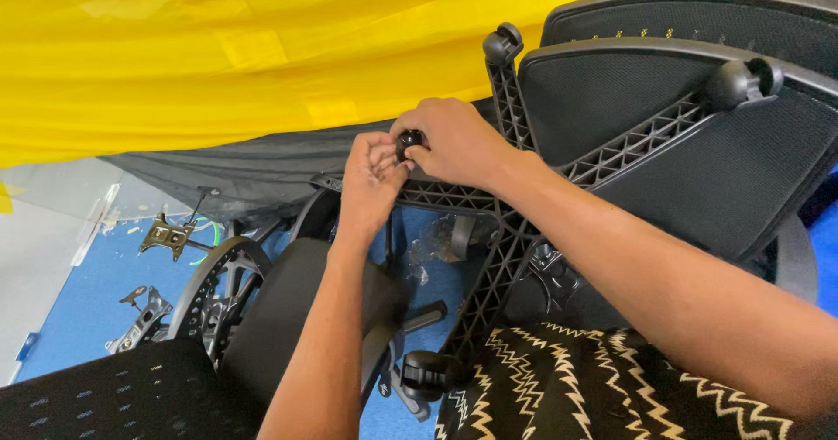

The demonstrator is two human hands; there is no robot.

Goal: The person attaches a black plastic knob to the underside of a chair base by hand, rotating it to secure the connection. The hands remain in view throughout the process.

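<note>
Black plastic makes up almost everything in reach: a five-star chair base with ribbed, lattice-like arms is held up in front of the person, and a small black caster wheel sits at the tip of the arm that points toward the hands. The right hand is closed over the caster from above, fingers curled around it. The left hand comes up from below, its fingertips pinched against the caster's underside and the arm's end.

By the look of it, the caster is a light, hard, smooth piece, likely to roll or twist between the fingers, so a full wrap around the wheel housing, as the right hand has now, seems the surest hold. The base looks stiff and moderately heavy, awkward because of its spread; the ribbed arms give good purchase near the hub.

Other casters are already seated on neighbouring arm tips, one at upper right and one low down. A mesh chair back stands behind the base. Yellow cloth hangs across the top, and metal chair mechanisms lie on the blue floor at left.
</note>
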